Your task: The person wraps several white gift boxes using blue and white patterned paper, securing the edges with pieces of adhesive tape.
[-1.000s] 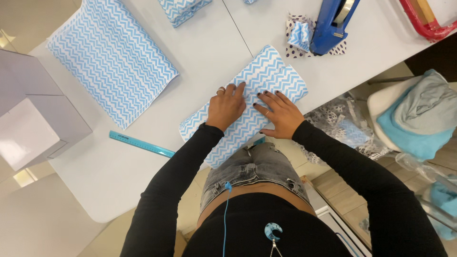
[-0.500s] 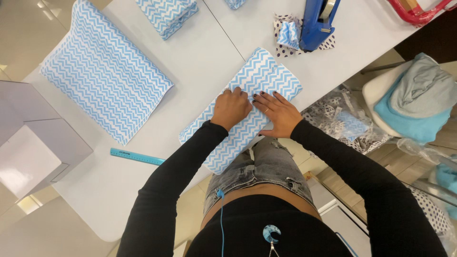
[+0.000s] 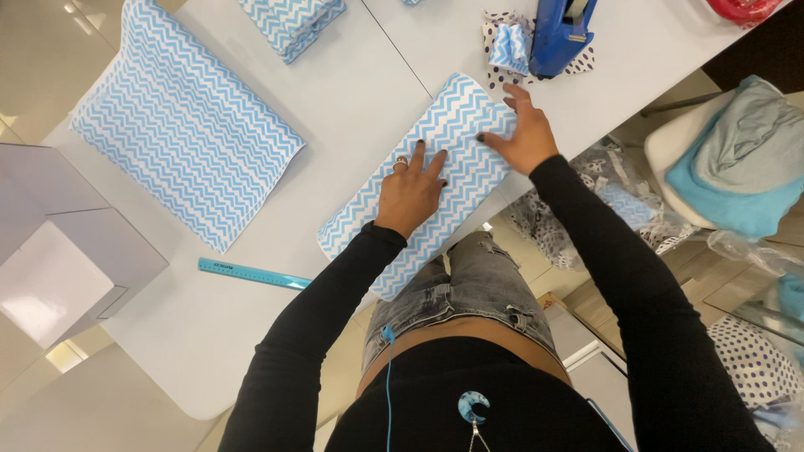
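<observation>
Right hand (image 3: 526, 134) slid up one wrapped box (image 3: 419, 180).

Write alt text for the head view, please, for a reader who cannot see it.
Both hands, left hand and right hand, press flat on a folded blue-and-white zigzag cloth at a white table's edge; another zigzag sheet and a blue ruler lie left.

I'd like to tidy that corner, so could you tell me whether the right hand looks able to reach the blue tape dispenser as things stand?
Probably yes. The right hand lies flat on the folded zigzag cloth, with the blue tape dispenser just beyond its fingertips. Only bare white table lies between them.
</observation>
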